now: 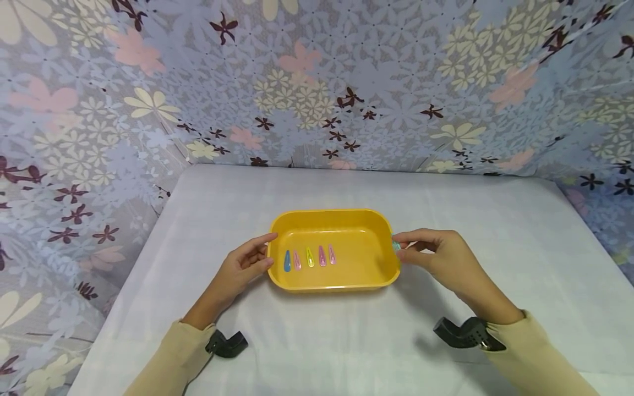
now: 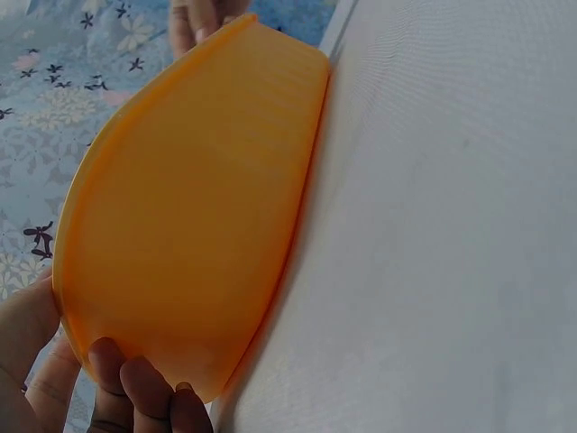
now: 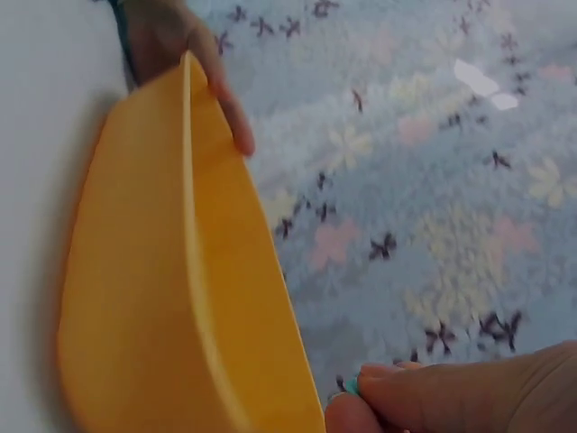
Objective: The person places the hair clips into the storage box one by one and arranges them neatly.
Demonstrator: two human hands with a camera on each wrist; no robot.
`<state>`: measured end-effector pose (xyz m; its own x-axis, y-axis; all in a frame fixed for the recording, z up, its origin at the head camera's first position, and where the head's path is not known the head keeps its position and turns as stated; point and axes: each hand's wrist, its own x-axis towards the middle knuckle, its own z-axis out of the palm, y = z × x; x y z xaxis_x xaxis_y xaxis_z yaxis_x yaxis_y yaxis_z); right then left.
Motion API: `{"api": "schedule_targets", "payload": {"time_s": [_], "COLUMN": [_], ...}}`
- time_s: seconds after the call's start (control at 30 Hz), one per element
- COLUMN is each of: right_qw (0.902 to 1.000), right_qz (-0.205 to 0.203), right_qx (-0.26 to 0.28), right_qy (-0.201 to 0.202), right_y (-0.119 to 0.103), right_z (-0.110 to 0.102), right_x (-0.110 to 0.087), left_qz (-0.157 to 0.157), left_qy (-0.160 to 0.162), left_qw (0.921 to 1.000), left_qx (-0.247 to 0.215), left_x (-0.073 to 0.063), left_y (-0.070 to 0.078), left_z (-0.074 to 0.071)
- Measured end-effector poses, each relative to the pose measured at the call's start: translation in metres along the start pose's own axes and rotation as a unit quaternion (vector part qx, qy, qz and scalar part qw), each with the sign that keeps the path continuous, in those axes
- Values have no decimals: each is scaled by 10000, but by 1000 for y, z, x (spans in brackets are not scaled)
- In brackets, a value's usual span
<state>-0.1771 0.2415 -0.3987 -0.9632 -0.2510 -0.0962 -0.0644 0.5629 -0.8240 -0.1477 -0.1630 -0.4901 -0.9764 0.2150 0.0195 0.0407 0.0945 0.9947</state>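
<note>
A yellow tray (image 1: 356, 264) stands on the white-covered table, with several snap hair clips lying in a row in its left half: a blue clip (image 1: 287, 260), a pale pink clip (image 1: 297, 259), a yellow clip (image 1: 310, 257), a darker pink clip (image 1: 322, 256) and another pink clip (image 1: 332, 254). My left hand (image 1: 242, 264) grips the tray's left end, its fingers (image 2: 144, 388) bent against the outer wall. Between thumb and fingertips, my right hand (image 1: 436, 253) pinches a teal hair clip (image 1: 396, 246) at the tray's right rim. Its fingers cover most of that clip.
The white cloth (image 1: 317, 341) spreads around the tray on all sides. Behind the table and along its left side hangs a flowered fabric (image 1: 317, 82). A black wrist device (image 1: 468, 333) sits at the right sleeve, and another black device (image 1: 227, 344) at the left.
</note>
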Motion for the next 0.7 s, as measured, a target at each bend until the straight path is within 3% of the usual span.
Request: {"api": "schedule_targets", "payload": {"time_s": [0.2,0.4,0.7], "right_qw": [9988,9970,9970], "right_qz": [-153,48,-59], "right_qx": [294,318,-335], "right_qy": [-370,-710,-699], "right_y": [-14,-22,-20], "right_z": [27,53,76], "right_x": [24,43,63], "left_qz": [-17,-7,115], "left_qy": [0,-27,-88], "left_qw": [10000,10000,9999], "left_qx": [-45,-31,27], "left_x": [-1,0,0], "left_y": [-2,-4,-2], "left_z": [0,0,-2]}}
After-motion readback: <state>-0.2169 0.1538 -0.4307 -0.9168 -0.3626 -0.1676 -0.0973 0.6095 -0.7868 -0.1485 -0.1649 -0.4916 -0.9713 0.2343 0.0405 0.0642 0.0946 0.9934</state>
